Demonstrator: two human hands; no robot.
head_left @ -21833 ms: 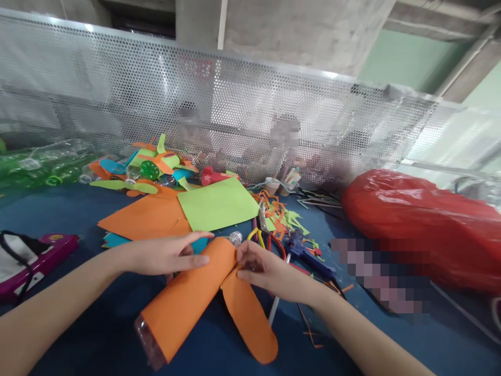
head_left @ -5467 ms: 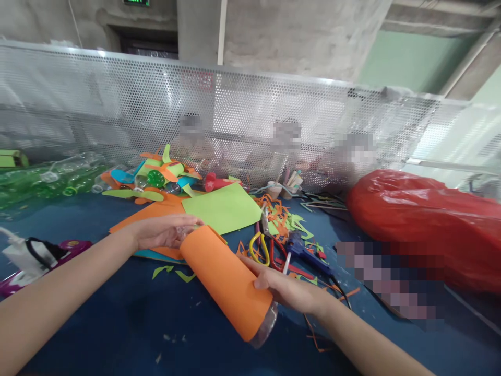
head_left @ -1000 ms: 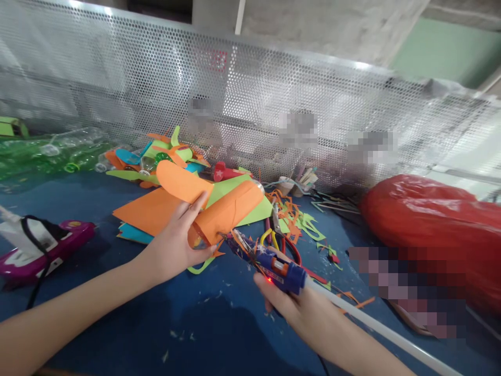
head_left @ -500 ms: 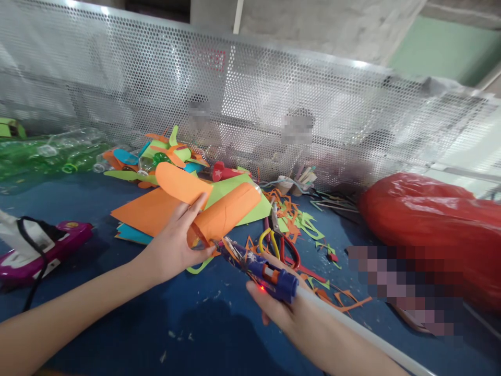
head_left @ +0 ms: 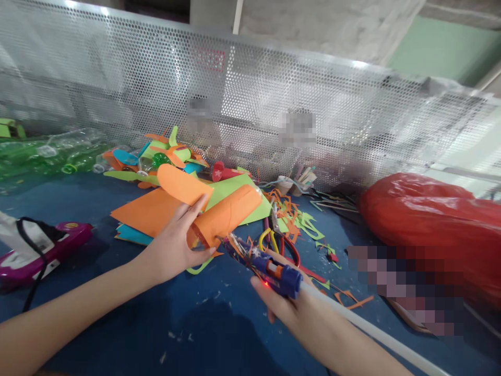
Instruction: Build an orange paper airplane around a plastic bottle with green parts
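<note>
My left hand (head_left: 172, 248) is closed round the near end of a tube wrapped in orange paper (head_left: 235, 209), thumb underneath. A rounded orange paper flap (head_left: 182, 183) sticks out to the left of the tube. The tube's near end shows a clear, shiny inside, like plastic. In my right hand (head_left: 291, 308) is a dark blue glue gun (head_left: 270, 269) with a small red light. A long white glue stick (head_left: 364, 324) runs out of its back. The nozzle meets the tube's lower edge; whether it touches the paper I cannot tell.
Orange, blue and green paper sheets (head_left: 136, 214) lie behind my left hand. Scissors (head_left: 289, 248) and paper scraps (head_left: 309, 224) are beyond the glue gun. Plastic bottles (head_left: 50, 154) and a purple iron-like tool (head_left: 70, 243) stand left. A red bag (head_left: 422, 224) sits right, before a perforated metal screen (head_left: 129, 78).
The glue gun and my right hand have shifted slightly to the right, the nozzle moving along the tube's lower edge. The tube has turned a little; my left hand keeps its hold.
</note>
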